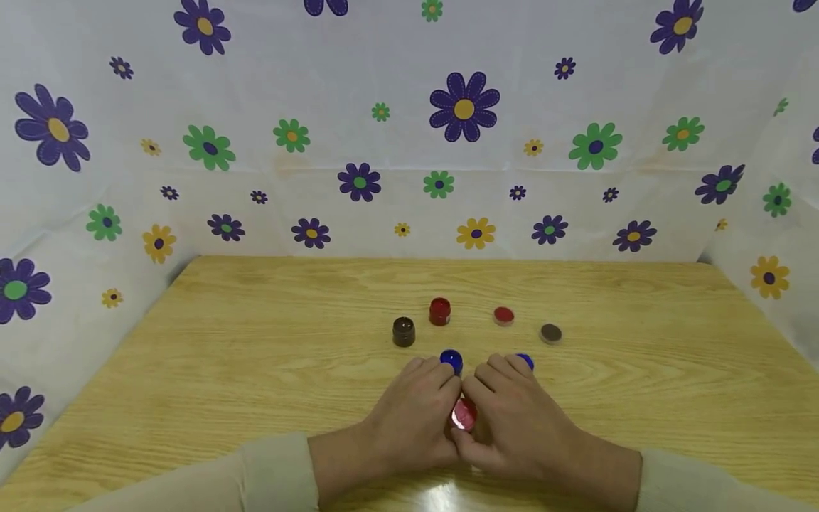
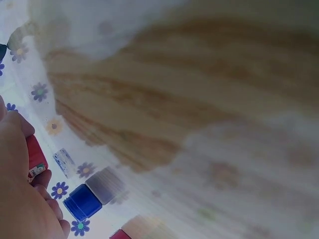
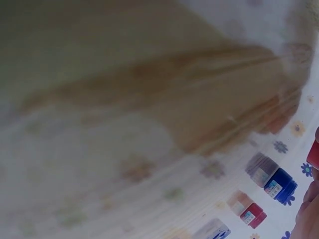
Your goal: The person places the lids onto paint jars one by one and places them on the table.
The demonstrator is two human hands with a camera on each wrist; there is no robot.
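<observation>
In the head view, a small red paint jar (image 1: 463, 414) with a shiny top sits between both hands near the front of the table. My left hand (image 1: 409, 412) grips it from the left, fingers curled. From the other side my right hand (image 1: 521, 419) grips it too, thumb close to its near edge. The left wrist view shows the red jar's side (image 2: 36, 158) and label against the fingers. Just beyond the hands stands an uncapped blue paint jar (image 1: 451, 361). A blue lid (image 1: 525, 360) is partly hidden behind the right hand.
Farther back, uncapped brown (image 1: 404, 332) and red paint jars (image 1: 439, 311) stand on the wooden table (image 1: 288, 320). A red lid (image 1: 503, 316) and a brown lid (image 1: 551, 333) lie to their right. A flower-printed cloth (image 1: 409, 149) hangs behind and at the sides.
</observation>
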